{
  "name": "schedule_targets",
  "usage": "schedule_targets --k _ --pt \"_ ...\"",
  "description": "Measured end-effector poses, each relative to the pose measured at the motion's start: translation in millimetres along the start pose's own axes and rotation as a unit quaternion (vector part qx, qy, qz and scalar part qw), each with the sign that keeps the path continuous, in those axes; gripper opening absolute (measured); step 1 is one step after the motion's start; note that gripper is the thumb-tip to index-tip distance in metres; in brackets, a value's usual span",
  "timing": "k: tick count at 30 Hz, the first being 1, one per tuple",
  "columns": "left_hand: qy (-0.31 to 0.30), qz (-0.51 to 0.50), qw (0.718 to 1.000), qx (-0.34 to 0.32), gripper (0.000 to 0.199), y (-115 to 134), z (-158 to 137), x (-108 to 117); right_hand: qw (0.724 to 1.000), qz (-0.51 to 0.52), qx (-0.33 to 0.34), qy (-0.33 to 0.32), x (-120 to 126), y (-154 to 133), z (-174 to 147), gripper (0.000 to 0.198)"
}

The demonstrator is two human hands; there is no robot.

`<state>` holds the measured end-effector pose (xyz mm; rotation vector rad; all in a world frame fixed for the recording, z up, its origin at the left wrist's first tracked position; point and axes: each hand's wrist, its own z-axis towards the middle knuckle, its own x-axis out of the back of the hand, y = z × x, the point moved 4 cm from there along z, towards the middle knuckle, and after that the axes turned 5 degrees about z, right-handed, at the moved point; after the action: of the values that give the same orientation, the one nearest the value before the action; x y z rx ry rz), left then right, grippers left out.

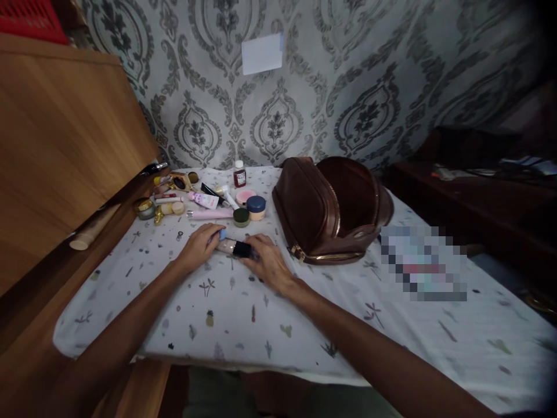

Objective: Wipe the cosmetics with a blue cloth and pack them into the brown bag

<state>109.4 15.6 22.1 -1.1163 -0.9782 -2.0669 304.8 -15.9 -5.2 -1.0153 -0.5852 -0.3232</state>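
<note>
My right hand (270, 264) is closed around the black cap of a small clear-and-beige bottle (225, 246), which looks like a foundation bottle and lies sideways low over the cloth. At the bottle's other end, my left hand (201, 246) has its fingers curled about a small light-blue thing (222, 234); its kind is hidden by the fingers. Just beyond the hands lie a pink tube (210, 214), a dark green-lidded jar (241, 217) and a blue-lidded jar (256, 207). To the right stands a brown leather bag (304, 203), its top unzipped and gaping.
Several cosmetics cluster at the back left, among them a white-and-pink tube (203, 200) and a gold-rimmed jar (144, 208). A white-capped red bottle (239, 174) stands by the wall. A wooden cabinet (73, 151) borders the left; a blurred-out item (424, 264) lies right.
</note>
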Motion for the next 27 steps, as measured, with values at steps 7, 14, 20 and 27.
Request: schedule_targets --k 7,14,20,27 --pt "0.045 -0.060 0.996 0.038 0.029 -0.3 -7.4 11.6 0.994 0.111 -0.017 0.016 6.7 -2.4 -3.8 0.039" --pt "0.072 -0.030 0.997 -0.013 0.025 6.2 -11.0 16.5 0.974 0.206 -0.092 0.021 5.7 7.0 1.9 0.038" --pt "0.078 0.008 0.995 -0.067 0.030 49.5 -6.0 21.6 0.968 0.237 -0.074 0.028 5.4 4.3 2.2 0.038" --pt "-0.040 0.035 0.990 -0.131 0.028 66.4 -2.7 -0.4 0.977 0.206 -0.052 0.026 4.0 6.1 1.1 0.020"
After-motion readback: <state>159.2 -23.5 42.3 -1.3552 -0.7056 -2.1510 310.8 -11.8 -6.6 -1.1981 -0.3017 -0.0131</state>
